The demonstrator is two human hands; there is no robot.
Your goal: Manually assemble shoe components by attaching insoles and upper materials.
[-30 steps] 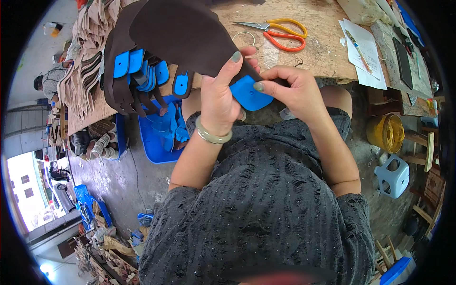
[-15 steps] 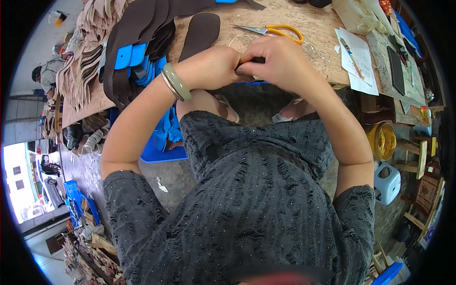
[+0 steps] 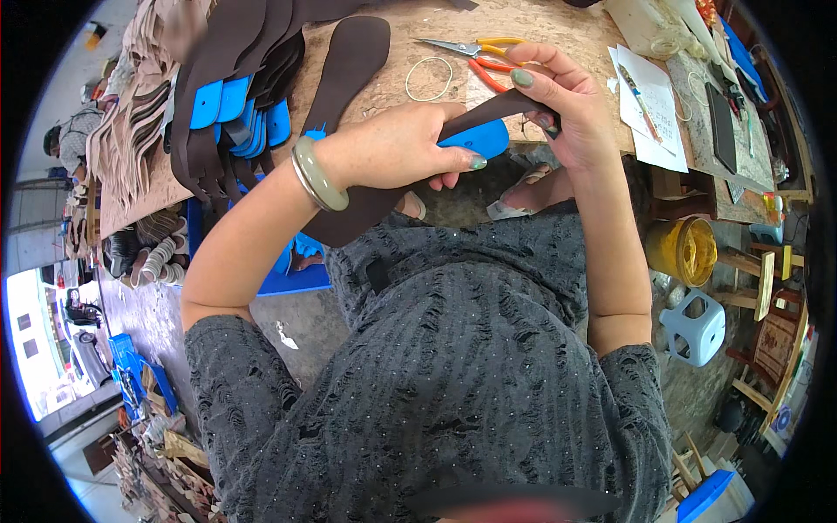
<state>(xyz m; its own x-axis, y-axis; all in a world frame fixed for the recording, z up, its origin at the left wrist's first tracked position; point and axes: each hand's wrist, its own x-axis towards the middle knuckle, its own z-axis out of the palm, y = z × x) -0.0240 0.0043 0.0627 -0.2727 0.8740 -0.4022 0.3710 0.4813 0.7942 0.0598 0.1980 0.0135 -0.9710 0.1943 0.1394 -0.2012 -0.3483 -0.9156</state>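
Note:
My left hand [image 3: 410, 144], with a pale green bangle at the wrist, is closed around a dark brown insole [image 3: 353, 220]. Its wide end hangs below my left forearm. A narrow dark strip and a blue tab [image 3: 482, 139] of this piece stick out past my left thumb. My right hand [image 3: 567, 105] pinches the strip's far end between thumb and fingers. Beyond my left hand, another dark brown insole [image 3: 353, 57] lies on the table. Scissors [image 3: 453, 45] with yellow-orange handles lie close to my right fingertips, beside a red handle [image 3: 486, 75].
On the left of the wooden table [image 3: 410, 105] are stacked dark insoles [image 3: 235, 44] with blue tabs and layered beige pieces [image 3: 139, 122]. A thin cream ring [image 3: 429, 80] lies mid-table. Paper [image 3: 649, 113] with a pen is at right. A yellow bucket [image 3: 683, 251] and light blue stool [image 3: 695, 327] stand lower right.
My hands were close together, covering what they held. Now my right hand has moved right and turned, and the insole's strip and blue tab show between them.

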